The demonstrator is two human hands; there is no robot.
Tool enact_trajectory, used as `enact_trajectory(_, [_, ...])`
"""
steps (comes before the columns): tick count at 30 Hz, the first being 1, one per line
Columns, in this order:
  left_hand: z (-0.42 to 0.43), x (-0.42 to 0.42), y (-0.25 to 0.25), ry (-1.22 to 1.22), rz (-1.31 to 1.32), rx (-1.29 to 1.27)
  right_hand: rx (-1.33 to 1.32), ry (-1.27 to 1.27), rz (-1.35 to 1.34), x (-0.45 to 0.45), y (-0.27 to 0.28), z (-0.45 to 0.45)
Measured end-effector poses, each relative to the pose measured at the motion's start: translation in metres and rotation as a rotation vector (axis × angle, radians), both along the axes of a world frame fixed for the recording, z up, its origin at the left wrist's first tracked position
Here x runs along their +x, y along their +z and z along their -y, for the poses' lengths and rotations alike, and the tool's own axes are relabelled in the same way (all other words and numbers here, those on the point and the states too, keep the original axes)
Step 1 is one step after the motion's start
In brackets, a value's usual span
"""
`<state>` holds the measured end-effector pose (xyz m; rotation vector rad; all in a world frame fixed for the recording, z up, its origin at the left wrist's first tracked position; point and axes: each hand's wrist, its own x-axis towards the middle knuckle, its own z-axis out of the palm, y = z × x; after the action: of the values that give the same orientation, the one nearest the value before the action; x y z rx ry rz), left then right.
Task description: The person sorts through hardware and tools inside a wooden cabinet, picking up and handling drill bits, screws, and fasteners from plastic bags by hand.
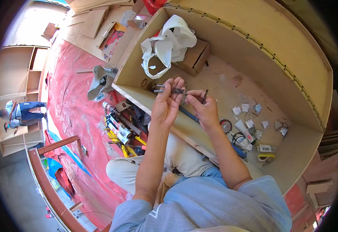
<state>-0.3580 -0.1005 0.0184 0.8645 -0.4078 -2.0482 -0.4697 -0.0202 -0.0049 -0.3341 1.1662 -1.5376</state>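
Observation:
My left hand is palm up over the near edge of a wooden box, its thumb and fingers curled around several thin drill bits. Their silvery shanks stick out to the left and the dark ends lie across the fingers. Just to the right, my right hand pinches a dark, slim bit that points upward. The fingertips of the two hands are close together. Below the hands, inside the box, a blue rod-like tool is partly hidden by my right hand.
In the box are a white plastic bag, a cardboard carton, several small packets, a white tube and a yellow-labelled pack. Tools and cartridges lie on red sheeting. Another person stands far left by shelving.

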Motion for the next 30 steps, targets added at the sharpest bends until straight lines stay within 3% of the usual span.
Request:
enact_trajectory(2, [-0.001, 0.0, 0.0, -0.015, 0.001, -0.009, -0.033, 0.025, 0.022, -0.002, -0.004, -0.002])
enact_trajectory(8, [-0.002, 0.005, 0.001, -0.087, 0.006, -0.012, -0.271, -0.016, 0.739, -0.018, -0.025, 0.0])
enact_trajectory(12, [0.006, 0.021, 0.006, -0.26, 0.044, -0.003, -0.331, -0.062, 0.89, -0.023, -0.007, 0.0])
enact_trajectory(13, [0.007, 0.02, 0.011, -0.336, 0.069, -0.001, -0.35, -0.065, 0.92, -0.023, -0.007, 0.0])
enact_trajectory(14, [0.001, 0.019, 0.018, -0.39, 0.331, -0.055, -0.371, -0.066, 0.953, -0.023, -0.006, 0.0])
enact_trajectory(17, [-0.018, 0.002, 0.035, -0.508, 0.946, -0.422, -0.405, -0.072, 0.977, -0.023, -0.002, 0.0])
enact_trajectory(23, [-0.03, 0.002, 0.025, -0.631, 1.046, -0.647, -0.424, -0.076, 0.965, -0.023, 0.005, -0.001])
enact_trajectory(30, [-0.028, 0.009, 0.017, -0.643, 0.991, -0.575, -0.45, -0.063, 0.827, -0.018, 0.0, 0.0])
